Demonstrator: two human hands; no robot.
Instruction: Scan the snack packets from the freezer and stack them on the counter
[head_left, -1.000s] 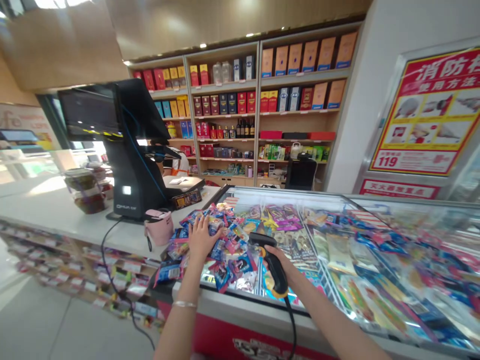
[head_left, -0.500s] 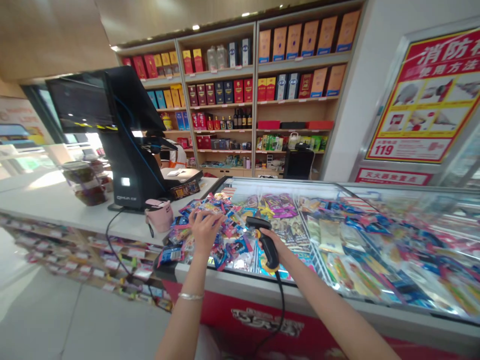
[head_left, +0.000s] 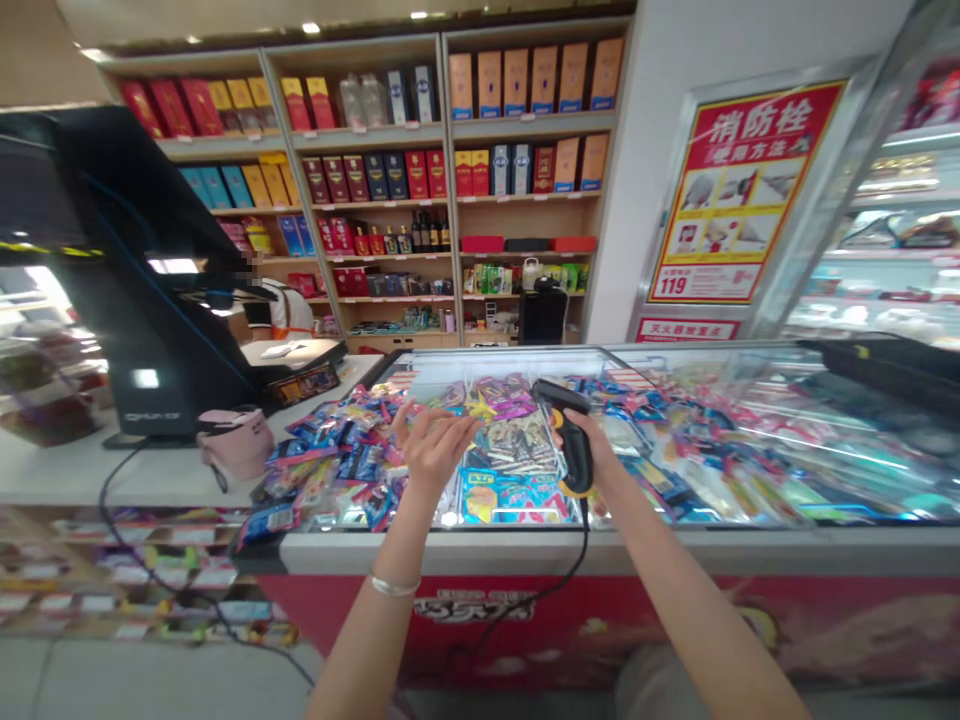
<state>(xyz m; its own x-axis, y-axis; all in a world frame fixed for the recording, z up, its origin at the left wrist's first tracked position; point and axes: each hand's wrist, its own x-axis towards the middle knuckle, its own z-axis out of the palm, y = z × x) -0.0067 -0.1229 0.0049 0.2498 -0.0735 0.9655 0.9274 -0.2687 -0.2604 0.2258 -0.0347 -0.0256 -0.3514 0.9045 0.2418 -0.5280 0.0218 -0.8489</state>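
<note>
My left hand: my left hand (head_left: 431, 445) is open, fingers apart and partly bent, over the freezer; I cannot tell whether a fingertip touches a packet.
My right hand: my right hand (head_left: 592, 445) is closed round the handle of the black scanner (head_left: 576, 455), which I hold raised over the freezer, to the right of my left hand.
Cord: the cord (head_left: 584, 530) hangs from the handle across the front rim (head_left: 525, 545), between my forearms.
Packets: the heap of packets (head_left: 330, 450) crowds the left end, reaching the near corner.
Open room: the gap between my hands lies over blue packs (head_left: 514, 495); the rim there is bare except for the cord.
Left side: the pink cup (head_left: 236, 445) and black terminal (head_left: 157, 300) stand on the counter (head_left: 169, 490), beyond the heap's left edge.
Behind: a person (head_left: 289, 310), then shelves (head_left: 450, 135) of boxes.
</note>
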